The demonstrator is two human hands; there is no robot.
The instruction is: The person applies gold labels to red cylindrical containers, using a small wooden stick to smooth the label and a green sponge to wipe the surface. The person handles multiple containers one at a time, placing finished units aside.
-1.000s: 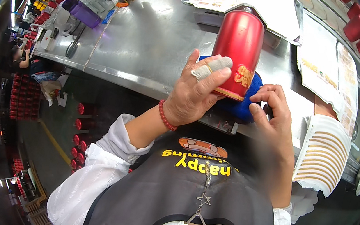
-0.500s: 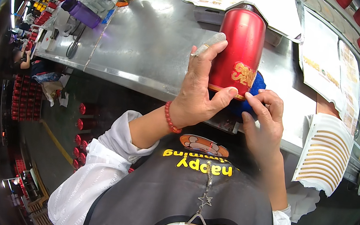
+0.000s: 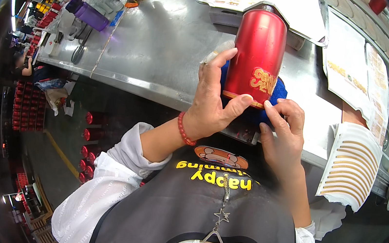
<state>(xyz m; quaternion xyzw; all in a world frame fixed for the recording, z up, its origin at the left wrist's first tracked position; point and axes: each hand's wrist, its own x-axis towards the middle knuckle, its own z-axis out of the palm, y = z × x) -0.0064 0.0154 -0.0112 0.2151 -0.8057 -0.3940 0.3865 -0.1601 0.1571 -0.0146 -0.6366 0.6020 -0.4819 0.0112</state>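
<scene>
A glossy red metal canister (image 3: pixel 259 46) with a raised gold emblem (image 3: pixel 262 80) lies on a blue cloth pad (image 3: pixel 280 89) at the table's front edge. A thin gold strip (image 3: pixel 241 98) runs around the canister's near end. My left hand (image 3: pixel 214 92) is closed on the canister's left side, its thumb pressing the strip and its fingers along the wall; pale coverings are on some fingertips. At the strip's right end, my right hand (image 3: pixel 286 128) pinches with thumb and fingers close together. What lies between those fingertips is mostly hidden.
A backing sheet with several gold strips (image 3: pixel 353 164) hangs over the table's right edge. White printed sheets (image 3: pixel 347 63) lie behind it. A purple bottle (image 3: pixel 88 13) and scissors (image 3: pixel 81 46) are at the left of the steel table (image 3: pixel 155 42). Red canisters (image 3: pixel 92 135) are stacked below left.
My left hand has slid slightly left and down along the canister, and more of the gold strip and blue pad shows. Red canisters at the upper right have shifted.
</scene>
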